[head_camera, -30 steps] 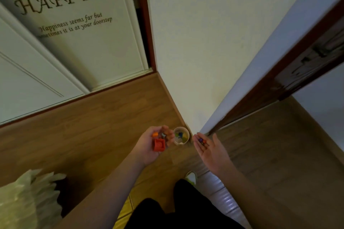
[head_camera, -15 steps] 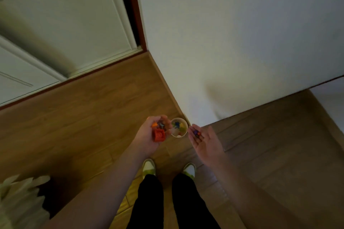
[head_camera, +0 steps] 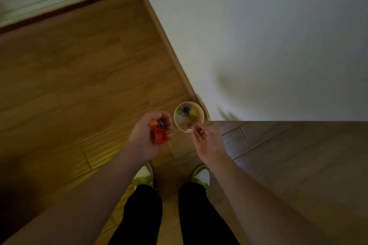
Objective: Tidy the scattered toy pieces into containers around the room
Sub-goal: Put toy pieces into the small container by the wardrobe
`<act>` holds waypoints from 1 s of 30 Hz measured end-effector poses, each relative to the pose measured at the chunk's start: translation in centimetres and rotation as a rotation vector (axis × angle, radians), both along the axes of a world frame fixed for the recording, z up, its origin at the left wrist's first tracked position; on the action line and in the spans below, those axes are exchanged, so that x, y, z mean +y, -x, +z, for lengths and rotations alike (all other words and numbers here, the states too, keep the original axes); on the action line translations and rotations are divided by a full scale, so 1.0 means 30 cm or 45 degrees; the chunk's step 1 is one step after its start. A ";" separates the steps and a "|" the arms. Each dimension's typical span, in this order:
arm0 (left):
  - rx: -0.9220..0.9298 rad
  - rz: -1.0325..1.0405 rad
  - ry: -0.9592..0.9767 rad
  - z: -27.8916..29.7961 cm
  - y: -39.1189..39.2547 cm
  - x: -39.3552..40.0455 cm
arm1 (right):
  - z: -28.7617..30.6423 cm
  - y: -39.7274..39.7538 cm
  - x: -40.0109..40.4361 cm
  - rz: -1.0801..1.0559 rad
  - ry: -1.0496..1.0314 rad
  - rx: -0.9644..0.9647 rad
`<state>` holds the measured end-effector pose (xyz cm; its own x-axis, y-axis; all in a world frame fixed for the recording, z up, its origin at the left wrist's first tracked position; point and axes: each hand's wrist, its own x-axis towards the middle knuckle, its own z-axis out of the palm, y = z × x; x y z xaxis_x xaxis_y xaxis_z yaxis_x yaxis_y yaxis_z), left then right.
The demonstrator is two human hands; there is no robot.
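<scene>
Head view, from above: a white cup (head_camera: 189, 116) stands on the floor at the wall corner, already holding several coloured pieces. Left of the cup, the left hand (head_camera: 150, 137) curls its fingers round a red block (head_camera: 159, 135) and smaller bits, likely keeping them in reserve. Touching the cup's near rim, the right hand (head_camera: 207, 141) lies palm up, fingers relaxed, carrying tiny pieces (head_camera: 199, 130), probably to tip in.

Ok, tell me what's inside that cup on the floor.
The cup holds small toy pieces: green, blue, yellow and one red. Its bottom under them is hidden, and the right hand covers the near rim.
</scene>
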<state>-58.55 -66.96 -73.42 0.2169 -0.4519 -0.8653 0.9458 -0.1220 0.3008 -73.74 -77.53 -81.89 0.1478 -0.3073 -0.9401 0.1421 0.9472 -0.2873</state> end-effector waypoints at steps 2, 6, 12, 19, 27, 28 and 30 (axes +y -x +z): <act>0.023 0.001 -0.038 -0.115 0.014 0.009 | -0.122 -0.020 -0.007 -0.004 -0.022 0.025; 0.028 0.014 -0.098 -0.280 0.041 0.034 | -0.301 -0.068 -0.022 -0.013 0.007 0.048; 0.000 -0.040 -0.220 -0.416 0.086 0.064 | -0.399 -0.080 -0.022 0.006 0.024 0.027; 0.065 -0.207 -0.442 -0.564 0.145 -0.067 | -0.346 0.033 -0.029 0.157 0.078 0.032; 0.179 0.086 -0.458 -0.669 0.169 -0.303 | -0.321 0.173 -0.040 0.097 0.047 0.038; 0.189 0.111 -0.473 -0.680 0.169 -0.316 | -0.321 0.186 -0.038 0.090 0.037 0.040; 0.221 0.215 -0.459 -0.701 0.178 -0.322 | -0.324 0.212 -0.036 0.082 0.025 0.033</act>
<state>-63.88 -76.64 -94.44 0.0995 -0.0849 -0.9914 0.9943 -0.0297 0.1023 -80.12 -78.62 -91.62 0.1435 -0.3165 -0.9377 0.0732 0.9483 -0.3089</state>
